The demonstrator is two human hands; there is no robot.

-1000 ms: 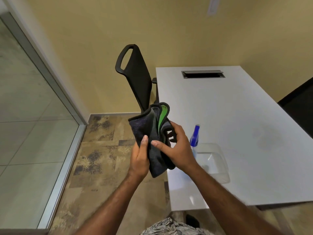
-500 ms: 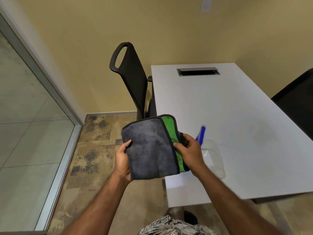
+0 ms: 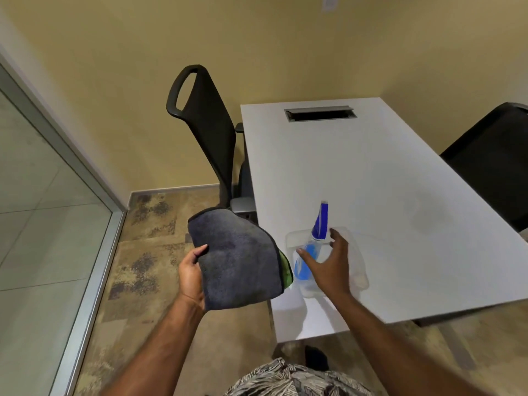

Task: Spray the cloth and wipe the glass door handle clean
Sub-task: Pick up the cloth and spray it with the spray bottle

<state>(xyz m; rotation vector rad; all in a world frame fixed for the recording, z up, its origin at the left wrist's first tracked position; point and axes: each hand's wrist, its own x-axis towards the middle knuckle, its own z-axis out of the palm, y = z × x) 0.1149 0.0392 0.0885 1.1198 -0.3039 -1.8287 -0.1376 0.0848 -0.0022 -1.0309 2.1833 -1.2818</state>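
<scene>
A folded dark grey cloth point(image 3: 238, 258) with a green inner side lies across my left hand point(image 3: 191, 274), whose thumb pinches its left edge. It hangs over the floor just left of the table corner. A spray bottle point(image 3: 310, 257) with a blue nozzle and blue label lies in a clear plastic tray point(image 3: 355, 270) on the white table point(image 3: 385, 181). My right hand point(image 3: 328, 262) hovers over the bottle with fingers spread, holding nothing. The door handle is out of view.
A glass wall with a metal frame point(image 3: 94, 275) runs along the left. A black office chair point(image 3: 211, 130) stands at the table's left side, another black chair point(image 3: 491, 155) at the right. A cable slot point(image 3: 320, 113) sits in the far tabletop. Patterned carpet covers the floor.
My right hand let go of the cloth and moved right over the spray bottle. The cloth is now held by my left hand alone, folded flat.
</scene>
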